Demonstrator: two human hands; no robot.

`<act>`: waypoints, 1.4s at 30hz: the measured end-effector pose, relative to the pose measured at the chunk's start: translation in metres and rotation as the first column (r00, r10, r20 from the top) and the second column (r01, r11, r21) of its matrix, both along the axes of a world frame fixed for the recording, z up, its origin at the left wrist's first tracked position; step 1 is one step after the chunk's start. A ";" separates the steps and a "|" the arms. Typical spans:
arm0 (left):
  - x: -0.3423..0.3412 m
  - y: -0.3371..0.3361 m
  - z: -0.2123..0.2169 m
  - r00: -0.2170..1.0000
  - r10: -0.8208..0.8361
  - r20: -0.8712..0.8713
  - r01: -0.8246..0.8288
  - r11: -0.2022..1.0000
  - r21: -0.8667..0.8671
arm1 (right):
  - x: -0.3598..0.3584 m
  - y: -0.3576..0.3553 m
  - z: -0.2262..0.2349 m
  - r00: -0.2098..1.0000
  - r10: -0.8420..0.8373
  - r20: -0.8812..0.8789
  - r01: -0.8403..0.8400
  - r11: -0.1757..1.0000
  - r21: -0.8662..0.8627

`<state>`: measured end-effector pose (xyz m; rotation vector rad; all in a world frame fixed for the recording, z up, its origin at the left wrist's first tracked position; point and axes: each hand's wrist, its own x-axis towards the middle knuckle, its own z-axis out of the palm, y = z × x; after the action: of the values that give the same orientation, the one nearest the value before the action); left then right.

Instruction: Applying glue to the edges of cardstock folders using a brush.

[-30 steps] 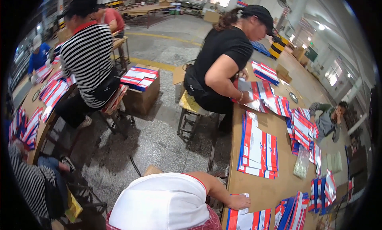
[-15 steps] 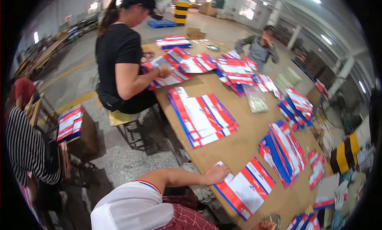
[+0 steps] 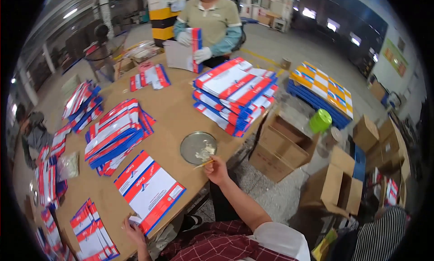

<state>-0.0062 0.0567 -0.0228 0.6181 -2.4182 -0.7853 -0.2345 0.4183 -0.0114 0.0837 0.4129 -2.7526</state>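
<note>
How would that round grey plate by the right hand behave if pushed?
The plate would probably slide rather than roll, since it lies flat on the table. It seems unlikely to tip, being wide and shallow. The pale bits in it might shift, as they look loose.

We log bare tabletop [image 3: 167, 115] between the fanned pile [image 3: 118, 134] and the round dish [image 3: 191, 142], a lane open toward the far side. The tall stack [image 3: 235, 91] blocks passage beyond the dish; we see only a narrow gap between them. The right hand [image 3: 217, 169] occupies the dish's near side. At the far edge, a co-worker's gloved hand [image 3: 203, 55] and upright panel [image 3: 177, 56] obstruct.
</note>
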 end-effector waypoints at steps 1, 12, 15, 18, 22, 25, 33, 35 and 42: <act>-0.003 0.001 -0.001 0.998 0.060 0.013 -0.059 0.998 -0.017 | 0.001 0.007 0.001 0.999 -0.034 0.010 0.034 0.999 -0.007; -0.004 -0.004 -0.012 0.999 0.006 0.040 -0.005 0.999 -0.040 | 0.003 0.014 0.001 0.998 -0.053 0.032 0.054 0.998 -0.043; 0.006 -0.010 -0.007 0.999 0.037 0.026 -0.036 0.999 -0.037 | -0.001 -0.007 0.004 0.997 0.019 0.070 -0.018 1.000 -0.021; 0.007 0.006 0.019 0.996 0.061 0.060 -0.063 0.997 0.036 | -0.002 -0.004 0.008 0.978 0.040 0.203 -0.035 0.999 -0.027; -0.014 0.017 0.021 1.000 0.028 -0.002 -0.028 0.999 -0.041 | 0.008 0.031 0.001 0.995 -0.099 0.018 0.099 0.995 0.026; -0.006 0.015 0.031 0.998 0.037 -0.053 -0.040 0.998 -0.051 | 0.008 0.025 0.010 0.997 -0.066 -0.035 0.069 0.995 0.068; 0.006 0.006 0.015 0.997 0.071 -0.037 -0.074 0.991 -0.109 | 0.001 0.018 0.001 0.991 -0.008 -0.134 0.003 0.999 -0.036; 0.001 0.006 0.012 0.997 0.065 -0.029 -0.068 0.991 -0.116 | -0.002 0.019 0.003 0.993 -0.035 -0.115 0.034 0.999 -0.013; -0.010 0.009 0.016 0.999 0.029 -0.015 -0.029 0.998 -0.053 | -0.002 0.025 0.004 0.995 -0.089 0.048 0.087 0.995 0.039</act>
<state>-0.0162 0.0659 -0.0064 0.6233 -2.4038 -0.7085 -0.2363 0.4437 -0.0071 0.1837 0.4563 -2.8230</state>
